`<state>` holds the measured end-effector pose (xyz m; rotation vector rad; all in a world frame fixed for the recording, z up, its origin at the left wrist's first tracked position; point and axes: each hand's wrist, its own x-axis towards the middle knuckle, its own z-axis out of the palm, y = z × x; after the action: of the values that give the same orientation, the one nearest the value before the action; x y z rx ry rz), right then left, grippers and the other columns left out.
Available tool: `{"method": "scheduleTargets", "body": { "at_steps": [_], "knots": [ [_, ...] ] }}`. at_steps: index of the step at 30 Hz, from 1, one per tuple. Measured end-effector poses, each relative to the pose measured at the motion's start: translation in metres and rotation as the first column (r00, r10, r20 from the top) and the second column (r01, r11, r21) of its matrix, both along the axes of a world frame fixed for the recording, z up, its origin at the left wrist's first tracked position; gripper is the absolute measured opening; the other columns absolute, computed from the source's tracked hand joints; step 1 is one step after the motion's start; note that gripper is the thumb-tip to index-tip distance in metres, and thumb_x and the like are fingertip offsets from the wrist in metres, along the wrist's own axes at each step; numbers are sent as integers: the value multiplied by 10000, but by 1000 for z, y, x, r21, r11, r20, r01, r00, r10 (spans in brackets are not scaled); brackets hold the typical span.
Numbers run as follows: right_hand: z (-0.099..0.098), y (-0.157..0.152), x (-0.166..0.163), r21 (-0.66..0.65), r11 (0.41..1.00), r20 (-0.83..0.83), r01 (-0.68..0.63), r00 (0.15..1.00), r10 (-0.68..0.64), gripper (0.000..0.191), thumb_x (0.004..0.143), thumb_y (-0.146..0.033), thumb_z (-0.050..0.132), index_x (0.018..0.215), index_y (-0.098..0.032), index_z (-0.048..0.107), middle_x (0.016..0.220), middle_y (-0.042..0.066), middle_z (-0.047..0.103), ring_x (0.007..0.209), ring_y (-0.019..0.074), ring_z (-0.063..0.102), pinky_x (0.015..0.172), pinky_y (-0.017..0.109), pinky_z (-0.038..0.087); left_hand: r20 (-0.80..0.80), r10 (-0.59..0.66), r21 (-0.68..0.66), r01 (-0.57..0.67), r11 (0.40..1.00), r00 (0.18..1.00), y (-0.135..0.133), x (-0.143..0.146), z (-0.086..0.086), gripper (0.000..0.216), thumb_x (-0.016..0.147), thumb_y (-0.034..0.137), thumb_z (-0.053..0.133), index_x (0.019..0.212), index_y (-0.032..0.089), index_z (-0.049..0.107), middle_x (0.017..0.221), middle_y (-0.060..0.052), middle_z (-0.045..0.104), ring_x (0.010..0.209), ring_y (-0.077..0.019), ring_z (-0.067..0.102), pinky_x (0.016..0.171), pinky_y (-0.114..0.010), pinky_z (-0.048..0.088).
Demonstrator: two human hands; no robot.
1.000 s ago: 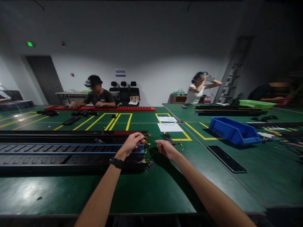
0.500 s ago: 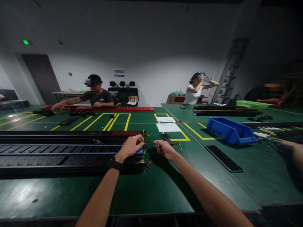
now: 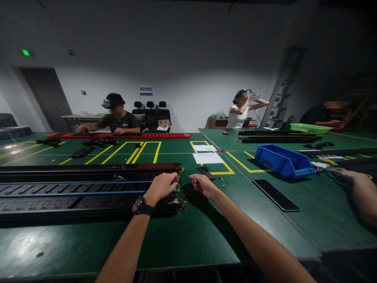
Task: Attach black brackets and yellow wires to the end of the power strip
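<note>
Long black strips with rows of socket-like slots and red dots [image 3: 59,204] lie side by side at the left. At their right end, my left hand [image 3: 161,188] rests with bent fingers closed over short wires. What the fingertips grip is hidden. To the right, my right hand [image 3: 204,186] hangs just off the strip end, thumb and fingers pinched together. Anything in that pinch is too small to make out. Below the left fingers, a small black end piece [image 3: 184,206] sits by the strip corner. A black bracket [image 3: 204,169] and a yellow-green wire [image 3: 222,181] lie beyond the right hand.
A black phone-like slab [image 3: 276,195] and a blue bin [image 3: 284,163] stand right on the green table. Another person's hand [image 3: 361,188] works at the right edge. White papers [image 3: 207,158] lie ahead. Across the table, a person [image 3: 120,120] sits behind a red rail [image 3: 165,136].
My view has shifted slightly. Both my hands stay near the strip end with little movement. The person across at left has drawn the outstretched arm inward.
</note>
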<state>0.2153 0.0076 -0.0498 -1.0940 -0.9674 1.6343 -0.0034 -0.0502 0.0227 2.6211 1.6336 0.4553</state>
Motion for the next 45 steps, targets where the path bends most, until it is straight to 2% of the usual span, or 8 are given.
{"method": "scheduleTargets", "body": {
  "at_steps": [7,12,24,32,41,45],
  "knots": [
    [2,-1,-1,4,1000,-9,1,1000,-1,161,817,-163,706,696,-169,600,567,-50,542,447,52,456,419,160,368,-39,35,-23,-36,999,999,-5,4,5,130,926,272,565,999,260,671,955,-54,742,912,-235,699,777,-285,473],
    [0,0,0,15,1000,-21,-11,1000,11,124,810,-157,709,723,-168,620,575,-47,545,454,57,462,414,162,359,-85,35,38,-32,999,996,-5,5,3,112,924,268,561,981,261,658,930,-65,740,878,-256,701,752,-302,467],
    [0,-1,0,7,1000,-6,-13,1000,13,79,825,-170,694,757,-162,653,592,-46,550,461,54,470,430,156,364,-73,72,14,-71,997,995,1,1,-3,121,915,293,573,980,262,670,947,-56,749,896,-253,704,774,-304,471],
    [1,-3,1,29,999,28,-18,999,17,20,813,-170,691,820,-151,688,612,-43,558,469,52,473,436,157,358,-86,87,21,-86,996,992,-1,3,0,130,933,364,590,970,264,665,934,-40,754,897,-248,709,742,-287,464],
    [2,-3,0,44,999,54,-28,998,25,11,810,-171,679,812,-163,686,618,-34,553,482,58,462,439,162,359,-107,104,-7,-106,994,989,-3,9,-4,172,958,387,547,969,258,661,930,-48,751,895,-246,715,733,-285,476],
    [2,-3,0,47,998,64,-29,998,26,25,803,-172,687,824,-159,689,623,-38,559,484,58,465,449,165,362,-130,65,-33,-70,997,989,-3,15,-10,240,1001,352,437,1051,259,652,975,-71,752,909,-258,722,759,-312,495]
  ]
}}
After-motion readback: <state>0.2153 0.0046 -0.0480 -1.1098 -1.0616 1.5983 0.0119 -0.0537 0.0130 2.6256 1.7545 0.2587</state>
